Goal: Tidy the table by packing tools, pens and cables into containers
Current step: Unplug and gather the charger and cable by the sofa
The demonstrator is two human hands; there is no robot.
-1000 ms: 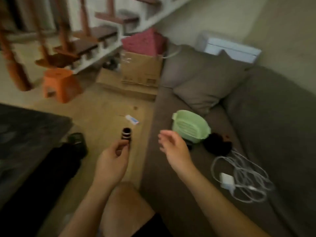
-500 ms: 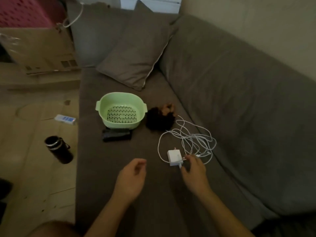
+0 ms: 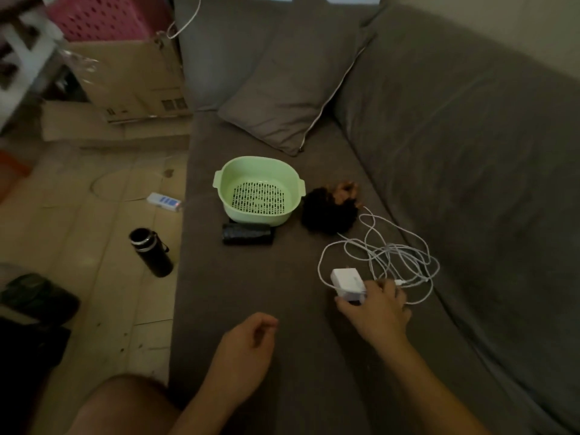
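Note:
A white charger block point(image 3: 346, 279) lies on the grey sofa seat with its white cable point(image 3: 389, 255) tangled in loops to the right. My right hand point(image 3: 376, 307) grips the near side of the charger block, thumb at its left corner. My left hand point(image 3: 244, 346) hovers over the seat, fingers loosely curled, holding nothing. A light green perforated basket point(image 3: 226, 178) stands empty further back on the seat. A black rolled item point(image 3: 247, 234) lies against the basket's front.
A dark fuzzy object point(image 3: 329, 208) sits right of the basket. A grey cushion point(image 3: 292, 89) leans at the sofa's back. On the floor to the left stand a black bottle point(image 3: 150, 252), a white power strip point(image 3: 163, 201) and cardboard boxes point(image 3: 131, 80).
The black bottle left my left hand and now stands on the floor. My view swung to the sofa, and my right hand reached the charger block and closed on it.

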